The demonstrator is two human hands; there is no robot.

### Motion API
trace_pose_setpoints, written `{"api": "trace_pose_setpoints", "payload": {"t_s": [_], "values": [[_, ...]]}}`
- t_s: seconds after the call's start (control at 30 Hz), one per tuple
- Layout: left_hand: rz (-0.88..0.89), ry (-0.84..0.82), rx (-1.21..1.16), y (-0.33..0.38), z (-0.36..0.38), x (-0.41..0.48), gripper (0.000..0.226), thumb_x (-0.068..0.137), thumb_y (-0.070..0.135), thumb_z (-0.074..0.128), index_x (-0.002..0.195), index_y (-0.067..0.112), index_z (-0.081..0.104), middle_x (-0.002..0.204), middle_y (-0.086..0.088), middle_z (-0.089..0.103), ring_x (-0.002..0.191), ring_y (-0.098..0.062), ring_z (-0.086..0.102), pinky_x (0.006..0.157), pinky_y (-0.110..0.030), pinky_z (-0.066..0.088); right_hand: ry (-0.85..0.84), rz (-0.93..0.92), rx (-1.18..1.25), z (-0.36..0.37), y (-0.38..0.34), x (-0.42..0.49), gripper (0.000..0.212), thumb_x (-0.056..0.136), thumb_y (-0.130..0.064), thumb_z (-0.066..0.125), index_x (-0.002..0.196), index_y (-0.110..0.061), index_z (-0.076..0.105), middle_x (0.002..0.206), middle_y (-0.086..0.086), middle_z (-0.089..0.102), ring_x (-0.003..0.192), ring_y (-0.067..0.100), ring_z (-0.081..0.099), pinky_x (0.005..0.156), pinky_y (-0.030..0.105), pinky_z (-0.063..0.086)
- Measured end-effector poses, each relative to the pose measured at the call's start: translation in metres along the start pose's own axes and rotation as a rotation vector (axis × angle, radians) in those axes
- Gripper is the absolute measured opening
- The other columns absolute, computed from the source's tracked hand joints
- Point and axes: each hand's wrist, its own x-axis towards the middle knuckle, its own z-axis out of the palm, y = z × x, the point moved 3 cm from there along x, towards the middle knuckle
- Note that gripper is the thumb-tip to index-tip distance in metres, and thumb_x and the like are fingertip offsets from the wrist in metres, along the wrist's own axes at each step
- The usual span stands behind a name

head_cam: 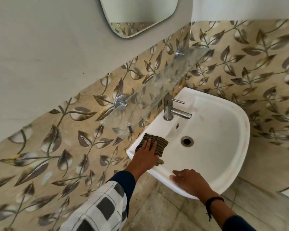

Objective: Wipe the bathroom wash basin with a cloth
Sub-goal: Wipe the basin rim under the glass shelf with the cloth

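Left hand [146, 156] flat, fingers spread, pressing striped cloth [154, 142] onto left rim of white wash basin [223, 147]. Right hand [189, 181] open, palm down, resting on near rim.

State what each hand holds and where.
Left hand presses flat on the striped cloth, over its near half, on the basin rim. Right hand holds nothing; it rests on the front rim.

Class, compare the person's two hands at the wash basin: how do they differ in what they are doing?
The left hand presses flat on the striped cloth at the basin's back-left corner; the right hand is bare and rests on the front rim. The right wrist wears a dark band; the left shows none. Both lie palm down, touching the basin.
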Motion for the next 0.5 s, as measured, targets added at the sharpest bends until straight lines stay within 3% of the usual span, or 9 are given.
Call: {"api": "trace_pose_setpoints", "payload": {"t_s": [0.07, 0.27, 0.5], "values": [[0.005, -0.009, -0.029, -0.004, 0.001, -0.001, 0.061, 0.106, 0.04, 0.032, 0.159, 0.015, 0.014, 0.166, -0.01, -0.01, 0.152, -0.03, -0.009, 0.123, -0.051, 0.01, -0.025, 0.017, 0.003, 0.003, 0.001, -0.001, 0.054, 0.096, -0.064, 0.032, 0.143, -0.04, 0.045, 0.139, -0.004, 0.057, 0.123, 0.017, 0.055, 0.098, 0.027, 0.041], [-0.093, -0.075, -0.089, -0.015, 0.003, 0.005, 0.068, 0.106, 0.047, 0.024, 0.158, 0.016, -0.008, 0.164, -0.006, -0.021, 0.153, -0.024, -0.01, 0.123, -0.045, 0.01, -0.031, 0.068, 0.077, 0.002, 0.0, -0.003, 0.054, 0.094, -0.066, 0.034, 0.141, -0.043, 0.047, 0.143, -0.007, 0.054, 0.128, 0.017, 0.051, 0.102, 0.029, 0.039], [-0.182, 0.014, -0.148, -0.015, 0.01, -0.002, 0.071, 0.106, 0.044, 0.023, 0.157, 0.006, -0.009, 0.164, -0.011, -0.017, 0.153, -0.025, -0.01, 0.123, -0.037, 0.0, 0.03, 0.205, 0.025, -0.006, -0.015, 0.004, 0.047, 0.089, -0.057, 0.049, 0.12, -0.025, 0.062, 0.12, -0.001, 0.066, 0.108, 0.021, 0.061, 0.086, 0.031, 0.048]]}}
